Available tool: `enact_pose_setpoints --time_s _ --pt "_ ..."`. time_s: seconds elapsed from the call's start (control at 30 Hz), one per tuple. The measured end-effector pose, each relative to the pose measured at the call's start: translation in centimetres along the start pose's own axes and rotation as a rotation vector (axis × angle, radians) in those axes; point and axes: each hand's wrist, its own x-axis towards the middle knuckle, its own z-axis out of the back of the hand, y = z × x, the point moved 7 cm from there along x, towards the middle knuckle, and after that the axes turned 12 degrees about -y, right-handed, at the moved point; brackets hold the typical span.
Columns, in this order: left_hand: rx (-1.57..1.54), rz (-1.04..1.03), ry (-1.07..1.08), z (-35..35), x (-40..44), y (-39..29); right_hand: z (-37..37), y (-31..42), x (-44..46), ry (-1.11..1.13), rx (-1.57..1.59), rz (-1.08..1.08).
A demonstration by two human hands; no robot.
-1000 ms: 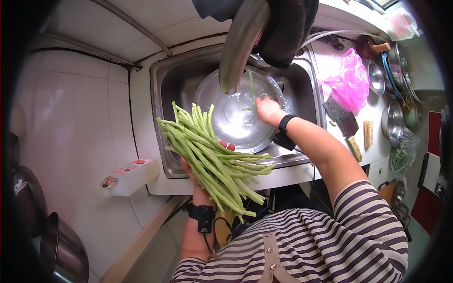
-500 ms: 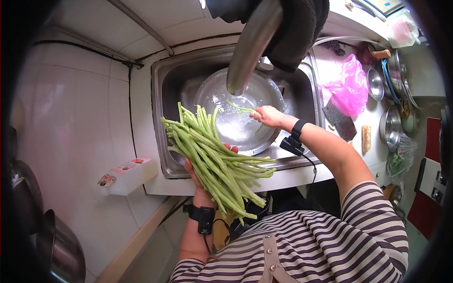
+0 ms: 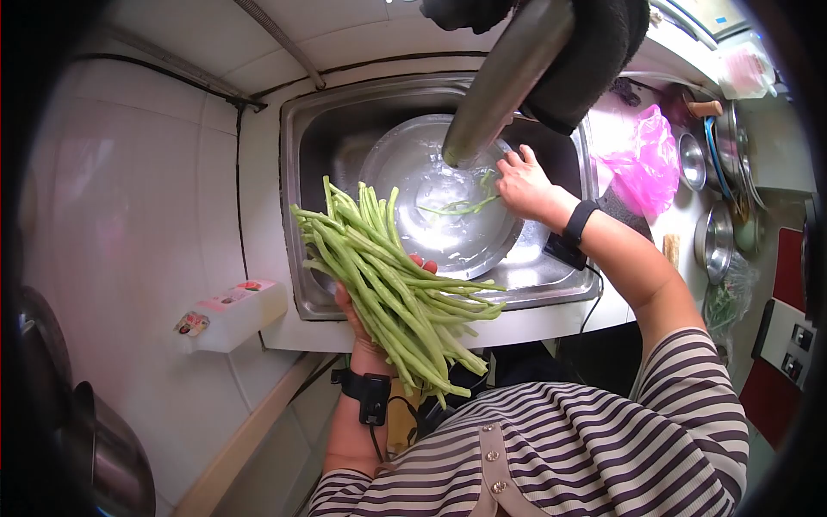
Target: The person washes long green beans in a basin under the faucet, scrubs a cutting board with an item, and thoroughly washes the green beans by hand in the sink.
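A thick bunch of long green beans (image 3: 388, 276) lies across my left hand (image 3: 351, 314). The thumb and fingertips show around the bunch; much of the palm is hidden beneath it. My right hand (image 3: 527, 185) is over the right rim of a metal basin (image 3: 379, 172) with water in it. Its fingers are bent, and a thin green bean (image 3: 461, 208) runs from them across the basin; the exact grip is partly hidden. The basin stands in a steel sink (image 3: 327, 103).
A metal faucet (image 3: 504, 82) with a dark cloth (image 3: 590, 69) hangs over the basin. On the right counter are a pink plastic bag (image 3: 646, 164) and metal bowls (image 3: 713, 241). A whitish plastic jug (image 3: 233, 314) stands left of the sink.
My right hand has moved right, from above the basin to its right rim, with the thin bean trailing from it. My left hand and the bunch have barely moved. The view has shifted slightly.
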Motion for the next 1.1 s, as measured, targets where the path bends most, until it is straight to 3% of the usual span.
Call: enact_pose_setpoints --time_s 0.1,0.13,0.23,0.27,0.37,0.4,0.5,0.53,0.67,0.77,0.9,0.93,1.03,1.07,1.1 --pt "-0.019 0.006 0.000 0.2 -0.1 -0.1 0.7 1.5 0.4 -0.353 0.013 0.077" --pt "-0.025 0.007 -0.005 0.4 -0.1 -0.1 -0.1 2.3 0.9 -0.143 0.131 0.079" --pt "-0.075 0.009 -0.028 1.5 -0.1 0.0 -2.4 4.8 1.8 -0.107 0.231 0.183" --pt "-0.079 0.006 -0.023 1.6 0.0 0.0 -4.6 5.1 2.1 -0.115 0.183 0.155" --pt "-0.064 -0.007 0.009 1.5 0.0 -0.2 -8.3 4.1 3.3 0.221 0.128 -0.020" --pt "-0.074 0.002 0.013 1.5 -0.1 -0.2 -7.2 4.2 3.3 0.075 0.019 0.027" --pt "-0.092 0.016 0.032 1.2 -0.1 -0.2 -7.8 4.3 2.7 0.331 0.163 0.093" --pt "-0.086 0.011 0.036 1.2 0.0 -0.3 -8.0 5.0 2.4 0.256 0.145 0.261" --pt "-0.022 -0.006 0.049 1.9 0.1 -0.6 -1.8 6.0 1.0 0.330 0.403 0.288" --pt "-0.171 0.042 0.071 1.2 -0.2 -0.4 -0.2 7.1 1.9 -0.041 0.685 0.333" --pt "-0.119 0.026 0.073 1.6 -0.2 -0.8 0.1 8.3 4.8 -0.396 0.541 0.255" --pt "-0.108 0.019 0.078 1.7 -0.1 -0.9 -1.1 8.9 5.6 -0.368 0.467 0.292" --pt "-0.076 0.004 0.036 2.3 0.1 -0.8 -6.9 10.3 6.2 0.005 0.487 0.211" --pt "-0.068 0.000 0.015 2.5 0.0 -0.7 -7.6 10.6 5.6 -0.056 0.441 0.231" --pt "-0.072 0.007 0.002 2.4 0.0 -0.6 -7.7 10.5 4.7 0.033 0.426 0.250"
